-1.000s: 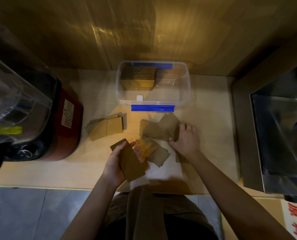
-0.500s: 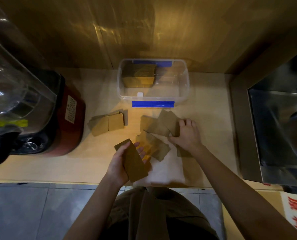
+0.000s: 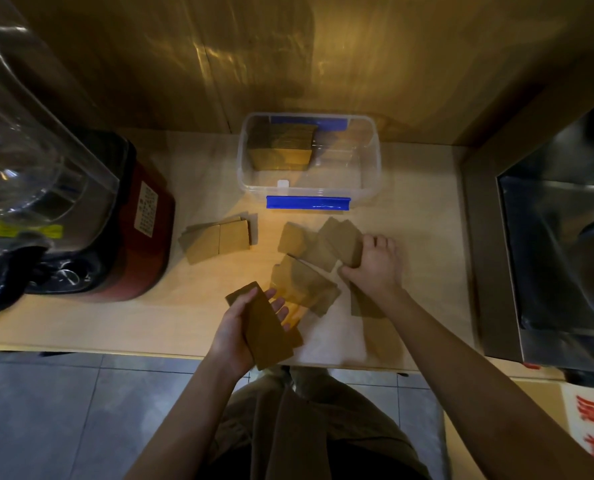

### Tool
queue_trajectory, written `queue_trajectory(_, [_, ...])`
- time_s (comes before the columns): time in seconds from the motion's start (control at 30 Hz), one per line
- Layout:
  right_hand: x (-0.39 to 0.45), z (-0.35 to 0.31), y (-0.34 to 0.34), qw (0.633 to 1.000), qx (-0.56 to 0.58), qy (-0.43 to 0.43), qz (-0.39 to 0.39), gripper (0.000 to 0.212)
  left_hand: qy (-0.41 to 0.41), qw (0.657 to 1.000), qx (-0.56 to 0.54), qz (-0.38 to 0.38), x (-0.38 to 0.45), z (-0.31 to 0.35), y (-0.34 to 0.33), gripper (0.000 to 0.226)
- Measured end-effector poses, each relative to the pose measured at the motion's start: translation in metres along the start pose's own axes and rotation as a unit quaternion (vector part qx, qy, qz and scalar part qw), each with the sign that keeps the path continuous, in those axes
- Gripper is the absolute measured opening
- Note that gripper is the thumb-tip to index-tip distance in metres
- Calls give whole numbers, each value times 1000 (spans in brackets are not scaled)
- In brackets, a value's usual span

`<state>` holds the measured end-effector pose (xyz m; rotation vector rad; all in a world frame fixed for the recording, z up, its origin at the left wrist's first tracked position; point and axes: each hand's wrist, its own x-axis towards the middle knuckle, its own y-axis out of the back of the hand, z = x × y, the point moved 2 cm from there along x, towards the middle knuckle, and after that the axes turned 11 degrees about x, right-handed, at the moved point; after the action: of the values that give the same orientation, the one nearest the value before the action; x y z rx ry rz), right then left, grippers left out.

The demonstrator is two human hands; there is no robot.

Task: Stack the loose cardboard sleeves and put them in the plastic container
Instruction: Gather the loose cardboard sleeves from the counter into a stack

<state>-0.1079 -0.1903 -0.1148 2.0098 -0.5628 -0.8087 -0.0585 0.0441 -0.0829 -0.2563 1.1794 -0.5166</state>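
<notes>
My left hand (image 3: 240,327) holds a small stack of brown cardboard sleeves (image 3: 264,327) over the counter's front edge. Several loose sleeves (image 3: 309,271) lie scattered on the counter between my hands. My right hand (image 3: 375,265) pinches one loose sleeve (image 3: 344,242) at the right of that scatter. A neat pile of sleeves (image 3: 219,239) lies further left. The clear plastic container (image 3: 371,174) with blue clips stands at the back, with a stack of sleeves (image 3: 281,147) in its left half.
A red-based blender with a clear jug (image 3: 63,202) fills the left of the counter. A steel appliance (image 3: 548,237) stands at the right. A wooden wall (image 3: 323,57) rises behind the container. Tiled floor (image 3: 63,410) lies below the counter's edge.
My right hand has slid a little to the right and closed on a loose sleeve. My left hand keeps its stack in about the same place.
</notes>
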Motion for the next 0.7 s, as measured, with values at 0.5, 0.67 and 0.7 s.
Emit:
queue_trajectory(0.5, [-111,-61,7,952,284,118,-15,51,-92,991,9,-98,8,2,-43,69])
queue_trajectory(0.67, [-122,-56,-5,949,297,91,-44,58,-111,985,19,-131,17,-3,-53,67])
queue_trajectory(0.7, [-123,-54,-6,948,302,84,-51,61,-112,984,17,-138,18,-4,-54,65])
